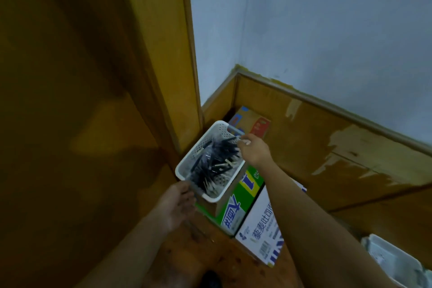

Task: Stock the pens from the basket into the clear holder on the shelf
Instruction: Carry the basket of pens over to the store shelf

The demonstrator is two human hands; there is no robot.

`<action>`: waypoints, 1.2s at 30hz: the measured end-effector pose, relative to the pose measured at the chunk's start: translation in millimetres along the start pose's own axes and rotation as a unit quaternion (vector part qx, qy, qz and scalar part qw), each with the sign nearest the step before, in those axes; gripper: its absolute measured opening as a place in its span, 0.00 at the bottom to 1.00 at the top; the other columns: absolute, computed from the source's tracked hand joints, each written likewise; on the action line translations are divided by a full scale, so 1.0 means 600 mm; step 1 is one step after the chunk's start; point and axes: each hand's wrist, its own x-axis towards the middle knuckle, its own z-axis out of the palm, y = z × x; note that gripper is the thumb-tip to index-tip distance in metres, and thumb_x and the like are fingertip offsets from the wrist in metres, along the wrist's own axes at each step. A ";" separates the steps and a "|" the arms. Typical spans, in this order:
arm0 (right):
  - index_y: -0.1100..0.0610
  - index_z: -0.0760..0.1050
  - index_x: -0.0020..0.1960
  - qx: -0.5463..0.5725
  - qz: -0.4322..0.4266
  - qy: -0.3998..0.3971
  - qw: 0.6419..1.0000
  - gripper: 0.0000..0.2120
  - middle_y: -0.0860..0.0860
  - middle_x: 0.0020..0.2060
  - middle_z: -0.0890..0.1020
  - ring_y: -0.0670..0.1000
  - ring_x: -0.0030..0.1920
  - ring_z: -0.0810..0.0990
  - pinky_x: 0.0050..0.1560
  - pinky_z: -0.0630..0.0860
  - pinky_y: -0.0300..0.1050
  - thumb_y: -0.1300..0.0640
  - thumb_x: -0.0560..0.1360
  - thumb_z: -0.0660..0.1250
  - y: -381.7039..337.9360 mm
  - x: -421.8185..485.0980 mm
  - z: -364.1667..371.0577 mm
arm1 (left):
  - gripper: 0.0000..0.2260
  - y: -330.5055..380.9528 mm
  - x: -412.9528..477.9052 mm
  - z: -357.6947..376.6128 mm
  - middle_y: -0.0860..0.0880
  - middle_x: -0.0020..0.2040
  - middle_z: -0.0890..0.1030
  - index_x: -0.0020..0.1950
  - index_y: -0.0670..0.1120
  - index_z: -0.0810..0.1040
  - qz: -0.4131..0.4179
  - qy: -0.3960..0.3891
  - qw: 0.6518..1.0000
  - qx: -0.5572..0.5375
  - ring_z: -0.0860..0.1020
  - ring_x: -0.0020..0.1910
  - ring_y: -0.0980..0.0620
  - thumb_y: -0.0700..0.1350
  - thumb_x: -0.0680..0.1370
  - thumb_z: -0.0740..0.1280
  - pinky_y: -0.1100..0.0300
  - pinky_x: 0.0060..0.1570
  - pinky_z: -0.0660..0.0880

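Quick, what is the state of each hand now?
Left hand: grips the near end of the basket.
Right hand: grips the far rim of the basket.

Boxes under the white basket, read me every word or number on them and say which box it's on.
"藜麦吐司" in blue on the white box; smaller print and barcode digits too small.
"1", large and blue, on the green box; its white characters are too blurred.
Red and blue box: print too blurred.
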 end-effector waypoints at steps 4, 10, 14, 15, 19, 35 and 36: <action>0.55 0.66 0.70 -0.026 -0.010 -0.014 1.000 0.19 0.53 0.48 0.75 0.56 0.43 0.73 0.47 0.72 0.55 0.48 0.82 0.55 0.004 0.077 -0.001 | 0.05 0.022 0.036 0.029 0.43 0.49 0.75 0.51 0.40 0.72 -0.021 0.021 0.999 -0.013 0.73 0.47 0.46 0.41 0.77 0.63 0.51 0.47 0.72; 0.50 0.62 0.74 -0.082 0.008 -0.066 0.994 0.23 0.52 0.49 0.75 0.56 0.46 0.75 0.53 0.71 0.57 0.44 0.82 0.52 0.014 0.152 0.003 | 0.13 0.015 0.073 0.021 0.41 0.58 0.73 0.55 0.40 0.71 -0.049 0.035 0.996 -0.072 0.70 0.61 0.43 0.48 0.77 0.66 0.45 0.65 0.68; 0.54 0.65 0.71 -0.076 0.004 -0.079 0.994 0.20 0.57 0.57 0.76 0.58 0.52 0.75 0.52 0.71 0.50 0.48 0.82 0.55 0.021 0.180 0.014 | 0.17 0.014 0.105 0.013 0.41 0.58 0.75 0.61 0.40 0.70 -0.037 0.031 0.992 -0.116 0.73 0.61 0.42 0.49 0.78 0.65 0.43 0.64 0.68; 0.56 0.68 0.66 -0.073 0.003 -0.079 0.994 0.16 0.57 0.52 0.76 0.54 0.45 0.75 0.46 0.70 0.49 0.50 0.82 0.56 0.023 0.185 0.018 | 0.17 0.015 0.110 0.013 0.40 0.58 0.75 0.61 0.39 0.70 -0.037 0.029 0.990 -0.132 0.74 0.60 0.42 0.49 0.78 0.65 0.43 0.64 0.69; 0.58 0.72 0.53 -0.060 0.010 -0.052 0.997 0.09 0.56 0.44 0.76 0.56 0.42 0.73 0.42 0.69 0.49 0.52 0.80 0.60 0.037 0.199 0.025 | 0.16 0.011 0.123 0.010 0.40 0.52 0.76 0.62 0.37 0.72 -0.045 0.039 0.984 -0.167 0.77 0.51 0.43 0.47 0.79 0.63 0.44 0.62 0.71; 0.61 0.74 0.40 0.070 0.013 -0.027 0.997 0.11 0.56 0.35 0.77 0.62 0.42 0.79 0.46 0.79 0.55 0.54 0.74 0.71 0.087 0.097 0.047 | 0.11 -0.028 0.078 -0.030 0.45 0.30 0.67 0.45 0.42 0.71 -0.018 0.071 0.985 -0.154 0.67 0.30 0.48 0.49 0.80 0.64 0.52 0.36 0.69; 0.60 0.73 0.39 0.075 0.007 -0.029 0.997 0.12 0.56 0.34 0.75 0.60 0.39 0.76 0.41 0.75 0.51 0.54 0.74 0.71 0.084 0.081 0.050 | 0.11 -0.033 0.070 -0.037 0.45 0.30 0.66 0.43 0.42 0.70 -0.014 0.077 0.984 -0.162 0.66 0.30 0.48 0.48 0.80 0.64 0.53 0.36 0.69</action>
